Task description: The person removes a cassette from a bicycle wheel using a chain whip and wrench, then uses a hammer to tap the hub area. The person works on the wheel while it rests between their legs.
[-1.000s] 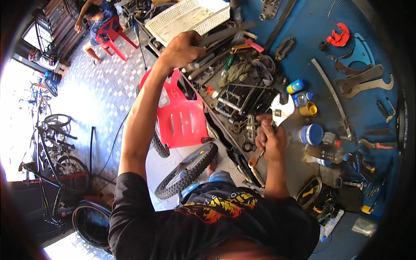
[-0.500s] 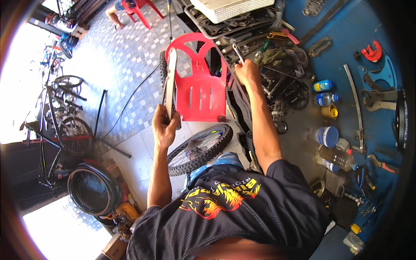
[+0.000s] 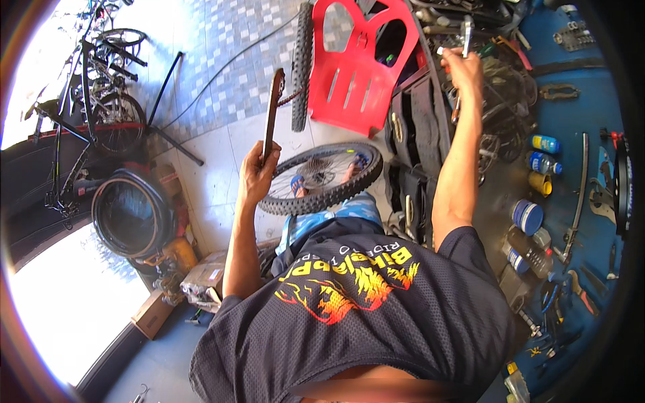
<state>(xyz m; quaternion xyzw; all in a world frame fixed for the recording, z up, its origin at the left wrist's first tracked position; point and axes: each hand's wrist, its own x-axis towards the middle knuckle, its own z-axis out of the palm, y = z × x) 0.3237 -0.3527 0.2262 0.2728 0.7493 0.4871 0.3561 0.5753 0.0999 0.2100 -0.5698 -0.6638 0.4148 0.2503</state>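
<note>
My left hand (image 3: 259, 173) is closed round the lower end of a chain whip (image 3: 271, 111), a long flat bar held upright with a short length of chain hanging off its upper part. Below and right of it, in front of my legs, a bicycle wheel (image 3: 369, 180) with a knobby tyre lies tilted, its cassette (image 3: 321, 171) facing up. Out over the tool bench, my right hand (image 3: 465, 70) grips a silver wrench (image 3: 467, 32) that points away from me. A small pale piece (image 3: 441, 51) shows by its fingers; I cannot make out what it is.
A red plastic chair (image 3: 349, 74) stands ahead, beside another upright knobby tyre (image 3: 302, 67). At right, the blue bench (image 3: 571, 121) carries bottles, jars (image 3: 527, 215) and tools. Bicycles (image 3: 111, 127) and a stack of tyres (image 3: 131, 213) are at left.
My view has shifted right and nearer. The chain whip has turned edge-on, so its chain now shows. My right hand, still with the wrench, reaches farther over the bench.
</note>
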